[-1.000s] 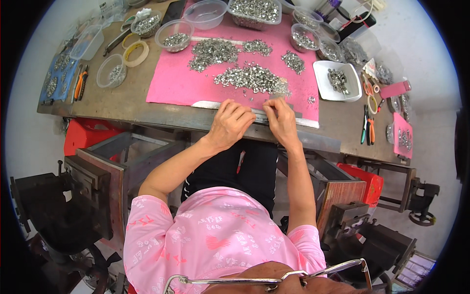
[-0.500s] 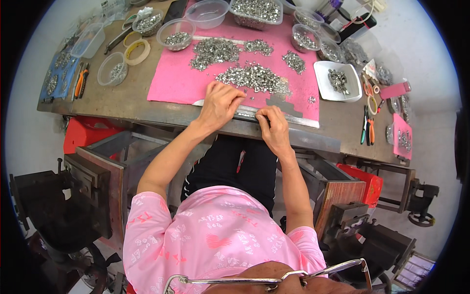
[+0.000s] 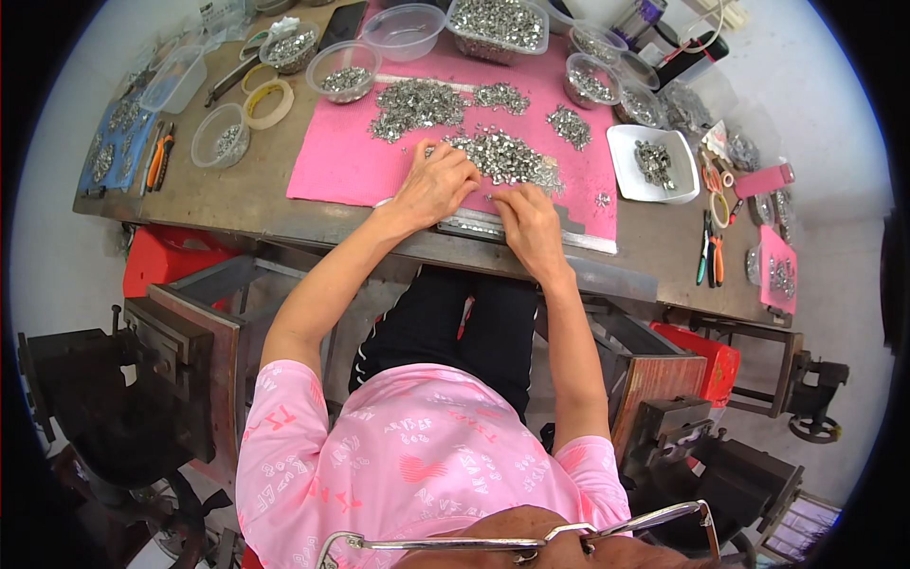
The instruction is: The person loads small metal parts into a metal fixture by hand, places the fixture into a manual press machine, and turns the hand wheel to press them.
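Observation:
On the pink mat [image 3: 327,161] lies a heap of small shiny metal pieces [image 3: 507,155]. My left hand [image 3: 436,185] rests at the left edge of this heap, its fingers bent and closed together; what the fingertips hold is hidden. Just to its right, my right hand [image 3: 529,223] is closed in a pinch over the mat, with a tiny metal bit by its fingertips, too small to make out. A narrow dark metal bar [image 3: 471,229] with a row of bright pieces lies below the hands along the table's front edge. The right hand partly covers it.
More metal pieces form a heap [image 3: 417,106] farther back. Around the mat stand a white square dish [image 3: 689,175], a clear round tub [image 3: 343,74] and a full clear box [image 3: 498,33]. Pliers [image 3: 160,161] and tape rolls [image 3: 269,104] lie at left, other pliers [image 3: 717,258] at right.
Both hands have shifted away from the bar toward the heap. My right hand has lifted off the bar, uncovering more of it, and my left fingers now reach the heap's left side.

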`<act>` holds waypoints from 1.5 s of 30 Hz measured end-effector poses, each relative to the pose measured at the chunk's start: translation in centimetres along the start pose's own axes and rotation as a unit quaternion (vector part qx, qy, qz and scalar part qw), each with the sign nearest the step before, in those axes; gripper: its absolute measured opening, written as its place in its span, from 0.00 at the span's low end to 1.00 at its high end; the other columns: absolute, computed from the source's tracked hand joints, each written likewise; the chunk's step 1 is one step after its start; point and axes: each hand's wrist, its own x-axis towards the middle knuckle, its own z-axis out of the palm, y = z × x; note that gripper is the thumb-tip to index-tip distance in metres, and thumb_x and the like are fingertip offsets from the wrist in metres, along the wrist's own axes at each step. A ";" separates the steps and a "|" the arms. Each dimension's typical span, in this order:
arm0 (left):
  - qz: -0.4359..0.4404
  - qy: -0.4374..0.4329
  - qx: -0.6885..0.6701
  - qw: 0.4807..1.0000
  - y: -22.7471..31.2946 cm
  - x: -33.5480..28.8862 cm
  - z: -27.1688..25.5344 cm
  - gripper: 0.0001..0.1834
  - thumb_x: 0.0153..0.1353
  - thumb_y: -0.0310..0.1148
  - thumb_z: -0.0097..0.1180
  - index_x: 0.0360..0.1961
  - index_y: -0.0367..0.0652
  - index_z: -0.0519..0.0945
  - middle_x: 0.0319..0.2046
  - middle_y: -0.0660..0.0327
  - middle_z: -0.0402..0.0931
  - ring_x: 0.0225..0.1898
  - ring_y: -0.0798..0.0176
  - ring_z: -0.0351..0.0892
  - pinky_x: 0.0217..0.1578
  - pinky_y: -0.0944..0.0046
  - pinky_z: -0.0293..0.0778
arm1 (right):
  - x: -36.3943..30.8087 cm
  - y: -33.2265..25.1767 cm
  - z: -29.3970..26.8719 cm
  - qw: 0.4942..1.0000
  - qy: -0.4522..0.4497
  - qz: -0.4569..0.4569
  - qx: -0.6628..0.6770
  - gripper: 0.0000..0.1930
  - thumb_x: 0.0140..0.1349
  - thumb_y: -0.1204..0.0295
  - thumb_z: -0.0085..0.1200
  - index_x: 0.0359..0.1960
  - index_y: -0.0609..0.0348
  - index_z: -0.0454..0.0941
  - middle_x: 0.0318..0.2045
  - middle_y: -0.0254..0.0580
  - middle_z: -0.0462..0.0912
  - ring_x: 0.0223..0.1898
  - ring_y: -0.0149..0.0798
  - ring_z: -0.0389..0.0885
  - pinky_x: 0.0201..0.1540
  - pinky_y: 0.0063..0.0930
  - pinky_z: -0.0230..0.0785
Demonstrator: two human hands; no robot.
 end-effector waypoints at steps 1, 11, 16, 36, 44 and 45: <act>0.001 0.000 0.001 1.000 0.0 -0.1 -0.2 0.05 0.59 0.33 0.65 0.34 0.47 0.83 0.34 0.65 0.77 0.44 0.59 0.74 0.57 0.48 0.59 | 0.6 0.1 0.3 1.000 0.002 0.000 0.000 0.05 0.59 0.76 0.63 0.36 0.59 0.83 0.32 0.41 0.78 0.38 0.47 0.77 0.43 0.41 0.67; 0.010 0.002 0.001 1.000 0.4 0.0 -0.5 0.06 0.59 0.34 0.65 0.36 0.47 0.84 0.32 0.65 0.77 0.44 0.58 0.75 0.57 0.47 0.59 | 1.0 0.0 0.5 0.999 -0.041 0.014 -0.029 0.04 0.58 0.77 0.62 0.34 0.61 0.79 0.32 0.43 0.79 0.38 0.49 0.77 0.43 0.43 0.67; 0.003 -0.007 0.023 1.000 1.1 0.2 0.1 0.06 0.59 0.34 0.66 0.36 0.47 0.85 0.32 0.65 0.77 0.43 0.59 0.74 0.58 0.46 0.59 | -1.5 -1.1 -2.1 0.970 -0.054 0.179 0.158 0.04 0.60 0.79 0.60 0.36 0.62 0.78 0.35 0.46 0.82 0.41 0.49 0.81 0.44 0.41 0.70; -0.088 -0.006 0.087 0.992 3.0 -0.1 -0.1 0.10 0.57 0.39 0.67 0.31 0.45 0.85 0.33 0.61 0.79 0.44 0.56 0.75 0.57 0.42 0.58 | -3.0 -2.5 -2.5 0.999 -0.019 0.019 0.034 0.08 0.56 0.84 0.60 0.35 0.62 0.75 0.34 0.45 0.79 0.37 0.50 0.76 0.44 0.42 0.67; -0.051 0.012 0.090 0.995 2.7 0.2 1.4 0.06 0.56 0.35 0.68 0.30 0.47 0.83 0.31 0.65 0.77 0.42 0.59 0.76 0.58 0.43 0.58 | -3.2 -2.9 -2.4 1.000 -0.013 -0.003 -0.014 0.08 0.56 0.82 0.62 0.36 0.60 0.77 0.34 0.42 0.81 0.38 0.49 0.78 0.43 0.40 0.67; -0.053 0.014 0.071 0.996 2.7 0.3 1.4 0.06 0.56 0.34 0.67 0.30 0.47 0.83 0.31 0.65 0.77 0.41 0.59 0.76 0.59 0.43 0.58 | -3.3 -2.9 -2.3 1.000 -0.005 -0.006 -0.027 0.08 0.56 0.82 0.61 0.35 0.60 0.77 0.34 0.43 0.81 0.38 0.48 0.78 0.43 0.40 0.67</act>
